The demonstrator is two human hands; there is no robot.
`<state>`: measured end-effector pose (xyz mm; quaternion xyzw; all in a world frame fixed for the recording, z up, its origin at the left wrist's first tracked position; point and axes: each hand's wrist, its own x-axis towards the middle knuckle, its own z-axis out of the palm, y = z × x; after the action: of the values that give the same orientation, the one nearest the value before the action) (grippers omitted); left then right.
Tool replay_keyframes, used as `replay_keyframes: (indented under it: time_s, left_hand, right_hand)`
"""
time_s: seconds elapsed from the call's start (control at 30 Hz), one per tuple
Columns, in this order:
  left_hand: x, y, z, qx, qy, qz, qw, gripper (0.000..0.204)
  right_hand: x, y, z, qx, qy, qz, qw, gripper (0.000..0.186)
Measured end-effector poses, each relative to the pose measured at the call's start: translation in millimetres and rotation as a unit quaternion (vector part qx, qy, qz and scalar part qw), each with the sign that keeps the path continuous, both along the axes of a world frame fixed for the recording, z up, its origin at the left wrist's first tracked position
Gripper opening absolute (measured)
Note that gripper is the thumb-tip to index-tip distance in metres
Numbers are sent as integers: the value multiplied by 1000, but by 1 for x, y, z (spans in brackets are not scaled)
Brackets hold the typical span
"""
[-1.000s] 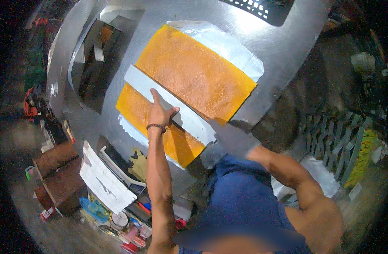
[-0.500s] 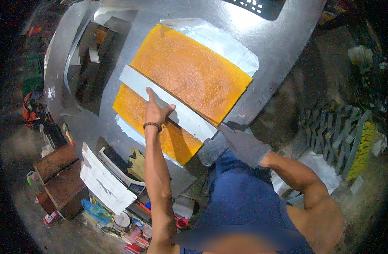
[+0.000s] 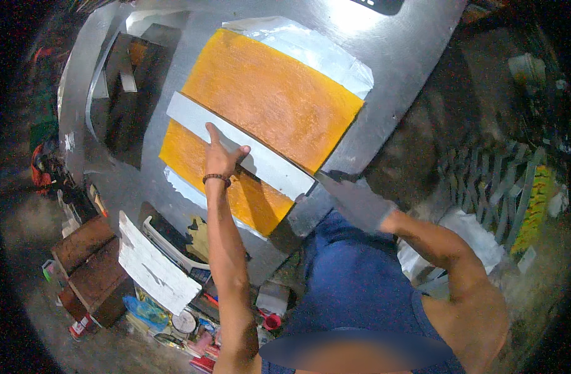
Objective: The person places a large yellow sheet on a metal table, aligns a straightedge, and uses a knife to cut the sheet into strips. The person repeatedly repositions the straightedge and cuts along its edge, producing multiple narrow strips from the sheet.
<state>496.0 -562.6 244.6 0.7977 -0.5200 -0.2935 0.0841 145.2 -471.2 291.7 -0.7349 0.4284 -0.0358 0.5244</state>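
Observation:
An orange slab (image 3: 270, 96) with a glossy, grainy surface lies on the metal table. Across it, at a slant, runs a flat pale grey strip (image 3: 270, 161). My left hand (image 3: 223, 156), bare with a beaded bracelet at the wrist, presses on the strip, index finger stretched along it and thumb spread. In a grey glove, my right hand (image 3: 363, 202) is at the strip's near right end, by the slab's edge. Its fingers look closed around something thin and dark, too blurred to name. White sheeting (image 3: 301, 47) shows from under the slab's far side.
The metal table (image 3: 416, 87) has a bent rim and an opening at left holding boards. Below left are a white panel (image 3: 154, 268), a brown wooden box (image 3: 98, 274) and clutter on the floor. Grey metal lattice (image 3: 488, 187) and a white sack (image 3: 466, 240) lie at right.
The table, slab and strip sit slightly farther up and left in the view. Both hands keep nearly the same places against the strip.

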Motion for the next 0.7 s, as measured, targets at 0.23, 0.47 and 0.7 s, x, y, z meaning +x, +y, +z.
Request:
replay_keyframes:
  time_s: [0.23, 0.47, 0.7]
  left_hand:
    - [-10, -4, 20, 74, -16, 12, 997, 125]
    - [3, 1, -10, -45, -10, -18, 999, 125]
    - [-6, -4, 10, 32, -6, 10, 999, 125]
  right_hand:
    - [-12, 8, 9, 48, 43, 33, 997, 59]
    - [1, 19, -48, -101, 5, 5, 995, 58]
    - [-69, 83, -58, 93, 99, 1, 991, 56]
